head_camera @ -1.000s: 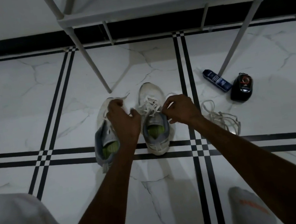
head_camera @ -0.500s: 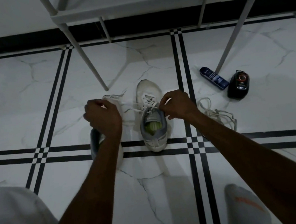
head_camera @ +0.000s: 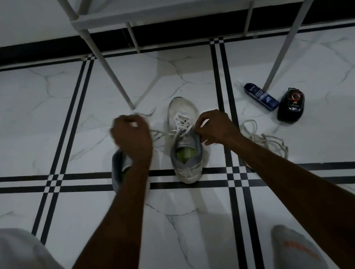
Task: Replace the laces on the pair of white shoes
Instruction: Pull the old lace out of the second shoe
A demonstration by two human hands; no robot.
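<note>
Near floor [head_camera: 185,235] bare between the forearms. Right shoe [head_camera: 185,142] stands on the tile stripe; right hand [head_camera: 214,127] pinches its collar edge. Left hand [head_camera: 131,136] curled around the lace [head_camera: 160,133], now pulled out left from the eyelets, no longer next to the right shoe. Left shoe [head_camera: 120,169] mostly hidden under that wrist. Loose lace [head_camera: 263,139] right. Farther: blue bottle [head_camera: 261,99], black case [head_camera: 291,108], rack leg [head_camera: 111,68] close beyond the shoes.

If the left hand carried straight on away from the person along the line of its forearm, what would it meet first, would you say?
Probably the shelf leg. The left hand, gripping the lace above the left shoe, points that way; only bare floor lies between. Depth is unclear, so it might pass above the leg's foot.
</note>
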